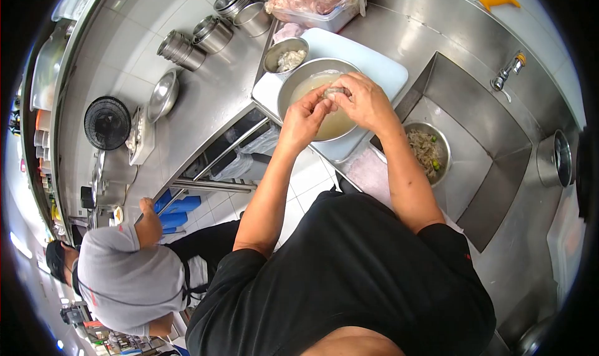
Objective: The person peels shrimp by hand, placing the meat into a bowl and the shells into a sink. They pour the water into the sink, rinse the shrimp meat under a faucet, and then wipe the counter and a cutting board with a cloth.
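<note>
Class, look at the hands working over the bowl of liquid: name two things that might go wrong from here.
1. The small pale piece pinched between left hand and right hand may slip and splash into the liquid-filled bowl.
2. That bowl sits on the cutting board near the counter's front edge; a nudge might spill it.

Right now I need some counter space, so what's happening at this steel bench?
A person in a black shirt holds a small pale piece of food in both hands, left hand and right hand, over a large round steel bowl of cloudy liquid. A smaller steel bowl of scraps sits in the sink.
</note>
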A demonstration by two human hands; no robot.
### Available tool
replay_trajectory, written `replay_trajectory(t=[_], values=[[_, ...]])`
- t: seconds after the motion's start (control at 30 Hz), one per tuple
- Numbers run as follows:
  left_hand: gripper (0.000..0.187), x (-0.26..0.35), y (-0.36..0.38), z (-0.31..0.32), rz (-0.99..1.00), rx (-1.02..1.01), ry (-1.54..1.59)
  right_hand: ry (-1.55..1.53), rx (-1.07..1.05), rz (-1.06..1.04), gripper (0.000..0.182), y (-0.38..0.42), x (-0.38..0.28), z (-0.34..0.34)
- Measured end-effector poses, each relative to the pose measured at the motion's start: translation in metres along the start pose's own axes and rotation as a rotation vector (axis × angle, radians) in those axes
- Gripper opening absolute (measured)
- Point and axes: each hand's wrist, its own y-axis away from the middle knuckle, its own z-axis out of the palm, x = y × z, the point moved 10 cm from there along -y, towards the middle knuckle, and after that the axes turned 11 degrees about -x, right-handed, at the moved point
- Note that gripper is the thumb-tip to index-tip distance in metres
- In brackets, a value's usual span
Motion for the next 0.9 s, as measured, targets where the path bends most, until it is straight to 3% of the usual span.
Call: replay_trajectory(t=[0.07, 0.17, 0.27, 0.3, 0.5, 0.6, 0.73, 0.9], values=[[0.042, 0.017, 0.005, -0.001, -0.129, 0.001, -0.254, 0.120, -0.017, -0.022, 0.016, 0.002, -0.010, -0.005], [0.034, 0.025, 0.009, -0.010, -0.185, 0.078, -0.247, 0.172, -0.008, 0.008, 0.014, 0.006, 0.000, -0.009], [0.019, 0.012, 0.003, -0.018, 0.040, 0.029, 0.234, 0.052, 0.032, 0.054, 0.011, 0.009, 0.016, -0.031], [0.014, 0.014, 0.002, -0.017, 0.033, 0.005, 0.275, -0.107, 0.049, 0.106, 0.014, 0.011, 0.018, -0.036], [0.019, 0.018, -0.012, -0.006, 0.173, -0.029, 0.693, -0.213, -0.044, 0.009, 0.014, 0.010, -0.002, -0.016], [0.021, 0.021, -0.017, 0.011, 0.194, -0.155, 0.739, -0.190, -0.082, 0.007, 0.015, 0.006, -0.014, -0.007], [0.025, 0.021, -0.019, 0.021, 0.117, -0.155, 0.797, -0.183, -0.047, -0.085, 0.021, 0.007, -0.007, -0.003], [0.024, 0.015, -0.025, 0.032, 0.088, -0.143, 0.967, -0.053, -0.045, -0.026, 0.016, 0.021, -0.007, -0.016]])
